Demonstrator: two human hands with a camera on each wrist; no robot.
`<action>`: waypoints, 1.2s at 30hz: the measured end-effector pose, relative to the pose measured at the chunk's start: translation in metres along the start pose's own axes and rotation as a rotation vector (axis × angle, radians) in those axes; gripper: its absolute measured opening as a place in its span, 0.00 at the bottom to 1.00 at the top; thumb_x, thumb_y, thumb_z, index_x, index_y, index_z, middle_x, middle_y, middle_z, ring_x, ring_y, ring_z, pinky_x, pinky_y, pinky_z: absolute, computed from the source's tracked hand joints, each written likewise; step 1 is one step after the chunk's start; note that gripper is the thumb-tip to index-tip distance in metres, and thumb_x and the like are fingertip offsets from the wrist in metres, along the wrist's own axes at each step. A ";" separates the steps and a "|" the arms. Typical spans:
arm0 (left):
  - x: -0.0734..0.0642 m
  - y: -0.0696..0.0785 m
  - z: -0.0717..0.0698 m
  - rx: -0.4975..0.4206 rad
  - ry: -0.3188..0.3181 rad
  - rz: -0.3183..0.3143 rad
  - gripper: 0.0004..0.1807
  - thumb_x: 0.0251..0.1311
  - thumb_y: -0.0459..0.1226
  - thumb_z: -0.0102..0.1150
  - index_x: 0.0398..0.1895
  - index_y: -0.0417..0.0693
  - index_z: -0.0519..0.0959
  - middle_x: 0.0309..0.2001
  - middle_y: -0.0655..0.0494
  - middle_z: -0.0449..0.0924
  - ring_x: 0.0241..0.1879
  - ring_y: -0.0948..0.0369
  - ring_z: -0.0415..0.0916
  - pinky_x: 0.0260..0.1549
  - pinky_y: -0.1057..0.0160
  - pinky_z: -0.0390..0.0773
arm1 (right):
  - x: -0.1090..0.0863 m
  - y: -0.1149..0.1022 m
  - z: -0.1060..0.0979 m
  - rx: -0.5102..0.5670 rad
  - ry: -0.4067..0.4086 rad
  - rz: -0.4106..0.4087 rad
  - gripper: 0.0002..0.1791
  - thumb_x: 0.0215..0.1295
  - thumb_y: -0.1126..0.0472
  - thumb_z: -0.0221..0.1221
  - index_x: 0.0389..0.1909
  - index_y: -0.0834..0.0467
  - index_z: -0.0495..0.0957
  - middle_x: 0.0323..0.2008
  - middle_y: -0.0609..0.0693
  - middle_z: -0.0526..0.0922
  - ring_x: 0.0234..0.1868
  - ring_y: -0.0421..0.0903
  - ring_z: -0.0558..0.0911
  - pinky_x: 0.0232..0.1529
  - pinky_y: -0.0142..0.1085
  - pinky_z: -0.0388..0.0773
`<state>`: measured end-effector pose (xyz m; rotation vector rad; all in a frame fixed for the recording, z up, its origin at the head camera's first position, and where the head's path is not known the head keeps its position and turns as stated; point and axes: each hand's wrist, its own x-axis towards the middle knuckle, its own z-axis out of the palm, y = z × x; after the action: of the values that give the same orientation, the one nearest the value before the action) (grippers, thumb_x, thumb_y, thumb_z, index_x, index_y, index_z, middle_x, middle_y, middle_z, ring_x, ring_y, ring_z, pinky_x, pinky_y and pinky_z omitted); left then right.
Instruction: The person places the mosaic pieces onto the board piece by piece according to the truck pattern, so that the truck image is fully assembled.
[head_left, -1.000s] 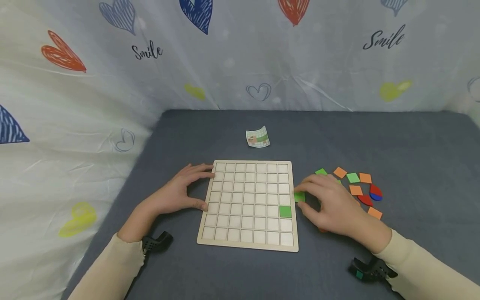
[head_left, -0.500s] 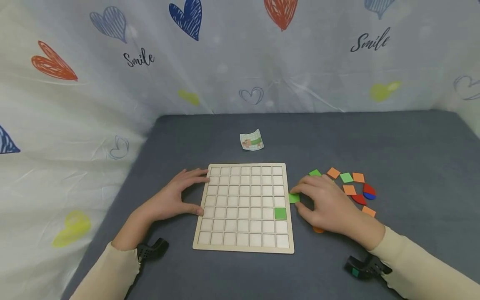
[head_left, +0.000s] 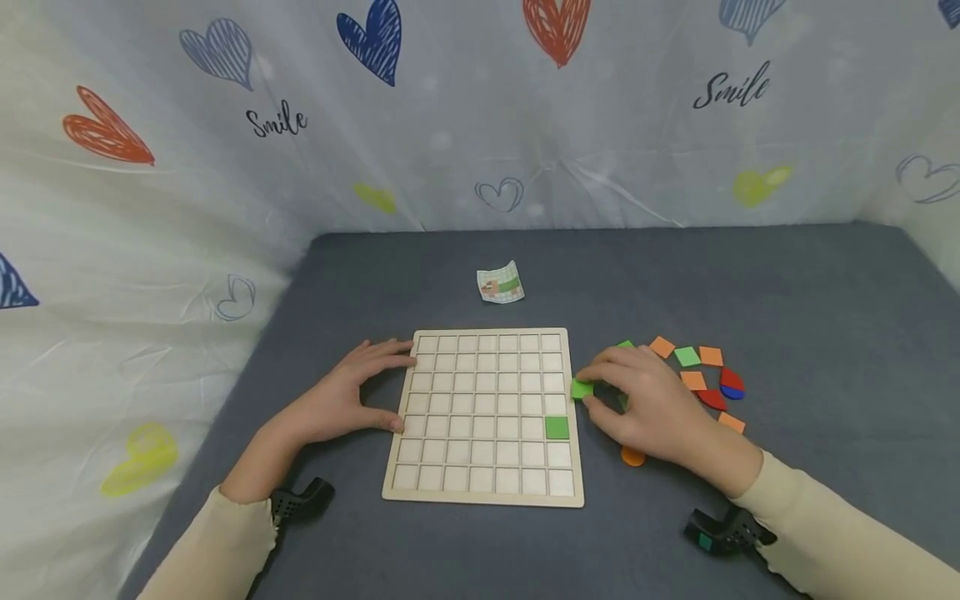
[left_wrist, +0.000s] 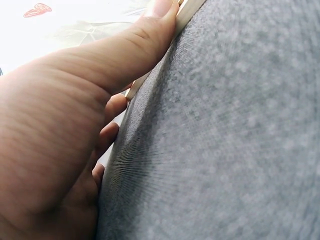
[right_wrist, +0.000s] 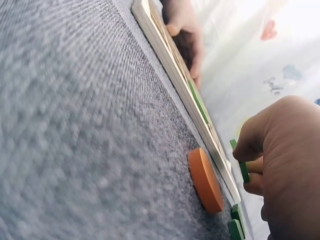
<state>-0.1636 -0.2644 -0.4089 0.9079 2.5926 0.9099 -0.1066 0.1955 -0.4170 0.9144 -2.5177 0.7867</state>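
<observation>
A pale wooden grid board [head_left: 480,500] lies on the grey cloth. One green square tile [head_left: 557,427] sits in a cell of its right-hand column. My left hand [head_left: 352,387] rests along the board's left edge, thumb and fingertips touching the rim, fingers fairly straight. With thumb and fingers my right hand [head_left: 648,404] pinches another green square tile [head_left: 581,389] just over the board's right rim. In the right wrist view that held green tile [right_wrist: 244,172] is raised clear of the cloth.
Right of the board lie loose pieces: orange tiles [head_left: 693,381], a green tile [head_left: 687,357], red pieces [head_left: 712,400], a blue piece [head_left: 732,392] and an orange disc [head_left: 633,457]. My right hand partly covers some green ones. A small picture card [head_left: 500,284] lies behind the board.
The pinched green tile has come off the cloth beside the board and moved slightly left, to its right rim. My left hand stays on the board's edge. The head view has shifted a little.
</observation>
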 end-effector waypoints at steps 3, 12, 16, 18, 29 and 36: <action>0.000 0.000 0.000 0.004 0.002 0.002 0.53 0.51 0.56 0.86 0.81 0.56 0.73 0.86 0.53 0.57 0.87 0.43 0.45 0.84 0.37 0.35 | 0.002 -0.002 0.001 0.048 0.014 -0.023 0.12 0.62 0.63 0.74 0.47 0.54 0.92 0.44 0.43 0.87 0.43 0.42 0.83 0.45 0.44 0.78; -0.001 -0.001 -0.002 0.002 0.004 0.006 0.52 0.52 0.56 0.86 0.81 0.57 0.73 0.86 0.52 0.57 0.86 0.42 0.47 0.85 0.37 0.35 | 0.006 -0.011 0.007 0.105 -0.030 -0.026 0.12 0.65 0.61 0.74 0.49 0.54 0.91 0.48 0.42 0.86 0.48 0.42 0.83 0.49 0.45 0.84; 0.000 -0.001 -0.001 0.003 0.000 0.009 0.52 0.52 0.56 0.86 0.81 0.57 0.73 0.86 0.52 0.57 0.86 0.42 0.47 0.85 0.37 0.35 | 0.006 -0.014 0.009 0.115 -0.058 -0.007 0.14 0.66 0.59 0.75 0.51 0.53 0.91 0.50 0.42 0.86 0.49 0.42 0.83 0.50 0.45 0.84; 0.001 -0.001 -0.001 0.003 -0.003 0.009 0.52 0.52 0.56 0.86 0.81 0.56 0.73 0.86 0.52 0.57 0.86 0.42 0.47 0.85 0.37 0.35 | 0.007 -0.014 0.010 0.124 -0.065 -0.007 0.14 0.67 0.59 0.75 0.52 0.53 0.91 0.50 0.42 0.87 0.50 0.43 0.84 0.51 0.46 0.84; 0.008 -0.004 -0.004 0.020 0.002 0.032 0.53 0.52 0.56 0.86 0.81 0.56 0.73 0.86 0.53 0.57 0.86 0.43 0.47 0.85 0.39 0.35 | 0.012 -0.011 0.016 0.124 -0.061 -0.045 0.14 0.66 0.61 0.76 0.52 0.55 0.91 0.51 0.45 0.88 0.51 0.44 0.85 0.50 0.47 0.86; 0.002 -0.005 -0.001 0.000 0.009 0.019 0.53 0.51 0.56 0.87 0.80 0.55 0.74 0.86 0.54 0.58 0.86 0.44 0.47 0.85 0.37 0.35 | 0.008 -0.011 0.020 0.145 -0.061 -0.058 0.13 0.68 0.60 0.75 0.52 0.53 0.91 0.51 0.43 0.87 0.51 0.42 0.84 0.50 0.46 0.86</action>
<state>-0.1680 -0.2664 -0.4114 0.9321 2.5952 0.9211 -0.1077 0.1727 -0.4243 1.0698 -2.4997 0.9468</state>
